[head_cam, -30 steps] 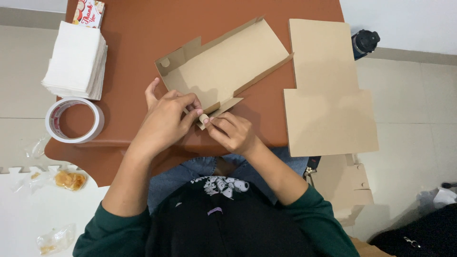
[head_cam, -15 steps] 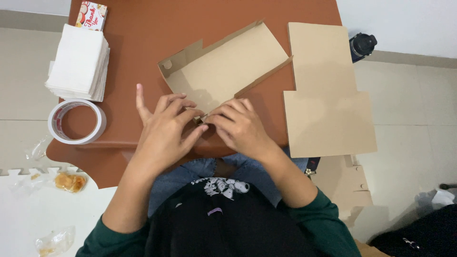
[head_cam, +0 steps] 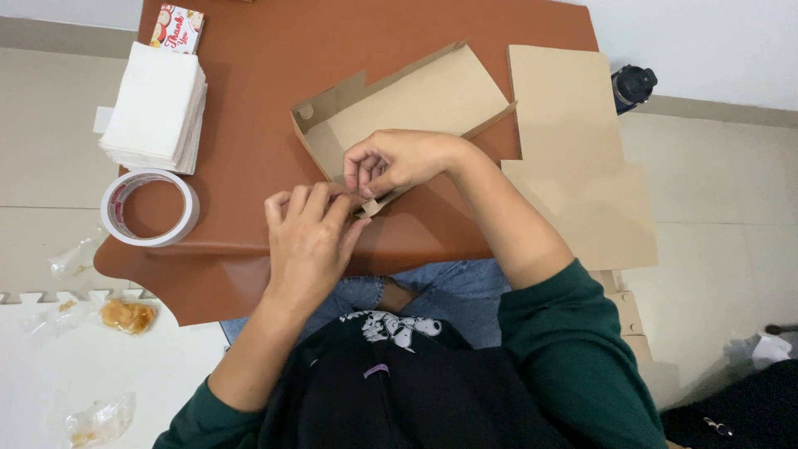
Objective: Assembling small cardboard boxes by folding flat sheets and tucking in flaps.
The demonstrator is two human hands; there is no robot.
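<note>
The brown table carries everything, and near its front edge lies the half-folded tan cardboard box, one long wall and a notched end wall already standing, its near corner turned toward the person. Both hands meet at that corner: the right hand reaches in over the box floor with thumb and fingertips pinched together on a small corner flap, while the left hand lies flat, fingers together and extended, pressing against the same flap from the table side. To fold this corner cleanly it seems best to keep the left fingers braced along the crease so the wall does not splay, and to let the right pinch steer the tab squarely rather than twisting it, since thin card creases badly off its score line. To the right, a flat stack of unfolded cardboard blanks overhangs the table edge just beside the box and limits room to turn it that way. Left of the box sit a stack of white paper sheets, a roll of tape and, at the far edge, a small printed card pack, all well apart from the hands. A dark bottle stands on the floor beyond the blanks.
</note>
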